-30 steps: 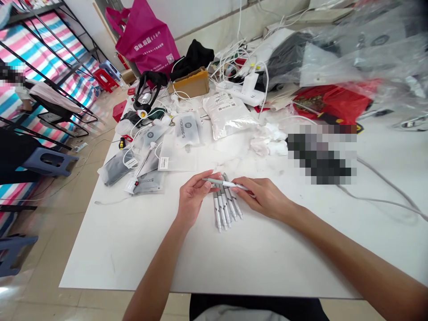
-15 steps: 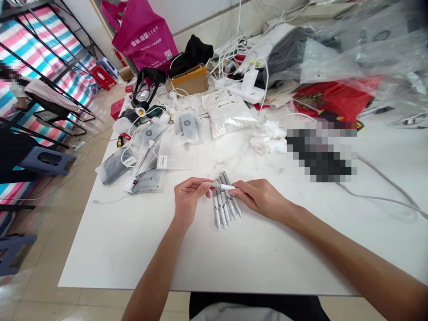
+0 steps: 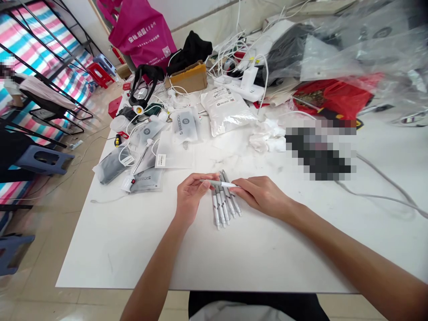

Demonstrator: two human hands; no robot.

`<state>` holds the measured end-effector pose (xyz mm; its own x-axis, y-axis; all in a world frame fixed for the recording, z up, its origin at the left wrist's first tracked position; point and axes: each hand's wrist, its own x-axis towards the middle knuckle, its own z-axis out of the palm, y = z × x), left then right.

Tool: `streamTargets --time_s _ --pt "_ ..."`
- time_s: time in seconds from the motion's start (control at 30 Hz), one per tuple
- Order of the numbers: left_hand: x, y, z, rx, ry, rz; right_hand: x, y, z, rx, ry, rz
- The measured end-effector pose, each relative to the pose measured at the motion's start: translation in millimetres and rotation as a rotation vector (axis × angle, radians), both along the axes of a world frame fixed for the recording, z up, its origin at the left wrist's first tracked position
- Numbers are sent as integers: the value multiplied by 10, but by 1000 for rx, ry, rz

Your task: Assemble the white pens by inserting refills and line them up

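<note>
Together, left hand point(image 3: 191, 196), right hand point(image 3: 262, 195) pinching a pen point(image 3: 219, 183), loose pens point(image 3: 223, 207) beneath, pouches point(image 3: 183, 126) beyond

White table point(image 3: 110, 254): silver pens point(image 3: 223, 206), foil pouches point(image 3: 226, 111), crumpled tissues point(image 3: 267, 138).

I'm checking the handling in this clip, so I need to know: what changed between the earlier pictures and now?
The white pen has swung from a slant to nearly level, and the right hand now covers more of its right end. The left hand keeps its grip on the other end; neither hand let go. The group of pens below stayed as it was on the table, apart from a slight shift of the whole view.
</note>
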<state>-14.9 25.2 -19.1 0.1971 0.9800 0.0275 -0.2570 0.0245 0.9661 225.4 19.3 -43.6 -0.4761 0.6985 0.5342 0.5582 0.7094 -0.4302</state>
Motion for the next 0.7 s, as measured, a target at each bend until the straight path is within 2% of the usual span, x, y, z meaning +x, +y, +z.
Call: streamTargets --time_s 0.1,0.23,0.47,0.7 --pt "-7 -13 7 31 -17 -64 -3 -24 4 -105 26 17" --pt "-43 -22 -3 37 13 -19 -27 -55 2 -170 32 17" --pt "9 -53 32 -8 77 130 -53 -31 -10 21 -20 -22" --pt "65 -67 63 -80 53 190 -60 -9 -8 219 -80 -75"
